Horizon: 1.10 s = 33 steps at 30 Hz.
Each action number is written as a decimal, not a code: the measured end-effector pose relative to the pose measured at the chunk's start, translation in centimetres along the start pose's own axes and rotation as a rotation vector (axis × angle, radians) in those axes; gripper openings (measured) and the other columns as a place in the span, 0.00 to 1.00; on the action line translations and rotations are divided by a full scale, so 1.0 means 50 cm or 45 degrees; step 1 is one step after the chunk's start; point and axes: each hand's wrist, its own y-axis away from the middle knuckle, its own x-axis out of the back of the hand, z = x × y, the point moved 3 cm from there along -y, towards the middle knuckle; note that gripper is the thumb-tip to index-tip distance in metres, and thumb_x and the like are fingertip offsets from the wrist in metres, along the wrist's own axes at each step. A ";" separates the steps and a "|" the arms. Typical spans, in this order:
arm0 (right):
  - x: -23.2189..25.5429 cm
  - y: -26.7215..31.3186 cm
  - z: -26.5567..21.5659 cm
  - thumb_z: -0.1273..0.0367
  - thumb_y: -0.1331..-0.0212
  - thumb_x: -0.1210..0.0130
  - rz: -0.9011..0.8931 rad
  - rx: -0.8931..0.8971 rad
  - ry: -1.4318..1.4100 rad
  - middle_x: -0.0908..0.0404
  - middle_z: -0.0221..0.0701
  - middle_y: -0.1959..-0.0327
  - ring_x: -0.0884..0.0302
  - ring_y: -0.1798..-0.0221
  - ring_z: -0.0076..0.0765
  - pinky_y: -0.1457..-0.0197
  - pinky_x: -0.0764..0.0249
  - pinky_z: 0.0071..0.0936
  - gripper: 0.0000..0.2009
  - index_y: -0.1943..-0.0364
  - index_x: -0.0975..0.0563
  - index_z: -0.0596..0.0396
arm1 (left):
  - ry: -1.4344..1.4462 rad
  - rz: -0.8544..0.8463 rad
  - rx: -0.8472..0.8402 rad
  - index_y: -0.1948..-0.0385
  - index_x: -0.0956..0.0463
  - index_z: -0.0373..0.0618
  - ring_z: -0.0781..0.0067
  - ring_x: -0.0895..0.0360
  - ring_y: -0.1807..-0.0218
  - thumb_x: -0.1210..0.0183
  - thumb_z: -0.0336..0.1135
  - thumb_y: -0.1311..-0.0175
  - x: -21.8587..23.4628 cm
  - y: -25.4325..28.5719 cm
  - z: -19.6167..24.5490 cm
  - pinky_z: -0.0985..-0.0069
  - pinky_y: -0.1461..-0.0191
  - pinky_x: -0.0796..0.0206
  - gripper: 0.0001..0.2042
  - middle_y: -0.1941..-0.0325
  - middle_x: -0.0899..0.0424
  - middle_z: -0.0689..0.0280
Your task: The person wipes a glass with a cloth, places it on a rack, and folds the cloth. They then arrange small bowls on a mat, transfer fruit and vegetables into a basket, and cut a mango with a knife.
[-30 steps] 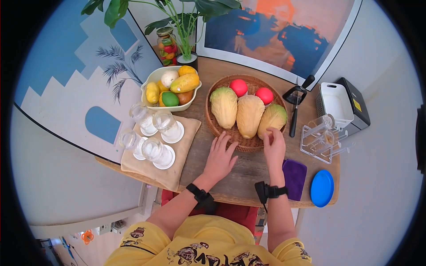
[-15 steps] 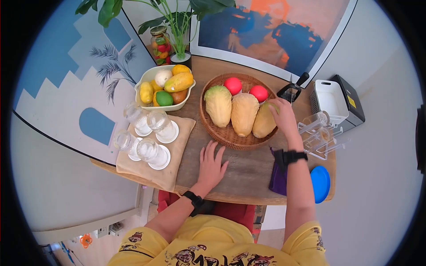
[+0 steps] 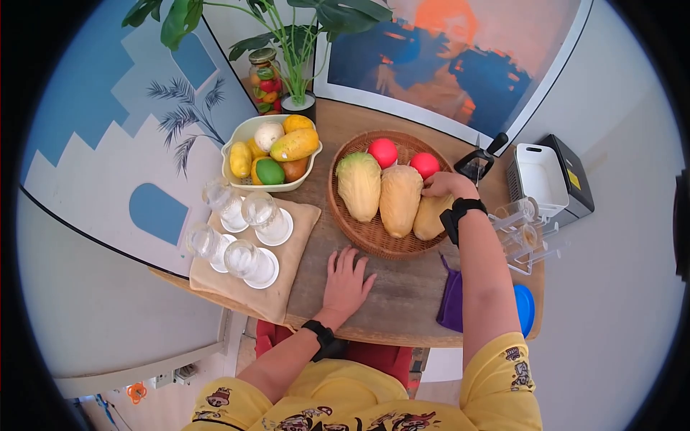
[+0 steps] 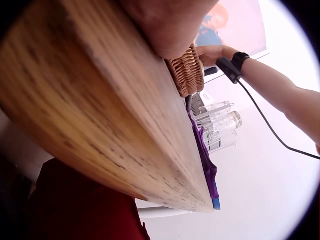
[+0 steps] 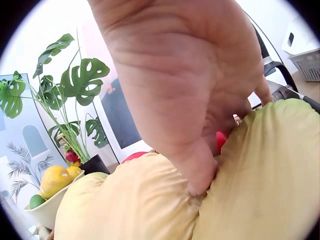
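Observation:
In a round wicker basket [image 3: 384, 249] lie three cabbages and two red balls [image 3: 383, 151]. My right hand [image 3: 451, 185] grips the top of the rightmost cabbage [image 3: 429, 218]. The right wrist view shows the thumb of that hand [image 5: 185, 85] pushed down between the middle cabbage [image 5: 140, 200] and the rightmost one [image 5: 265, 175], with fingers over the far side. The leftmost cabbage [image 3: 359, 185] has a green top. My left hand [image 3: 345, 286] rests on the tabletop in front of the basket, fingers spread, holding nothing.
On the left are a fruit bowl [image 3: 233, 179] and upturned glasses [image 3: 248, 260] on a beige mat [image 3: 287, 287]. To the right stand a glass rack [image 3: 521, 269], a white bin [image 3: 539, 176], a purple cloth [image 3: 451, 302] and a blue plate [image 3: 524, 309]. A plant [image 3: 295, 72] is behind.
My right hand has moved from the near end of the rightmost cabbage to its far, upper end. My left hand has drawn back from the basket's near rim onto the table.

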 end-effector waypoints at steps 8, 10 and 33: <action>-0.002 -0.034 -0.009 0.56 0.48 0.42 -0.137 -0.203 0.010 0.19 0.37 0.41 0.22 0.39 0.44 0.37 0.27 0.39 0.27 0.41 0.21 0.47 | -0.004 -0.015 0.014 0.47 0.28 0.41 0.50 0.39 0.29 0.40 0.43 0.35 0.003 -0.003 0.002 0.48 0.25 0.55 0.20 0.40 0.31 0.51; -0.002 -0.034 -0.022 0.56 0.48 0.42 -0.123 -0.160 0.056 0.19 0.37 0.41 0.22 0.40 0.45 0.37 0.27 0.39 0.27 0.41 0.21 0.48 | -0.005 -0.021 0.021 0.47 0.28 0.41 0.51 0.39 0.29 0.40 0.43 0.34 0.004 -0.004 0.001 0.48 0.25 0.55 0.20 0.40 0.31 0.51; 0.070 0.024 -0.190 0.68 0.40 0.46 0.492 0.522 -0.133 0.15 0.47 0.56 0.19 0.49 0.55 0.44 0.25 0.43 0.14 0.52 0.17 0.54 | -0.024 -0.043 0.015 0.48 0.27 0.41 0.53 0.40 0.29 0.42 0.44 0.33 0.003 -0.007 0.005 0.47 0.25 0.56 0.19 0.40 0.31 0.52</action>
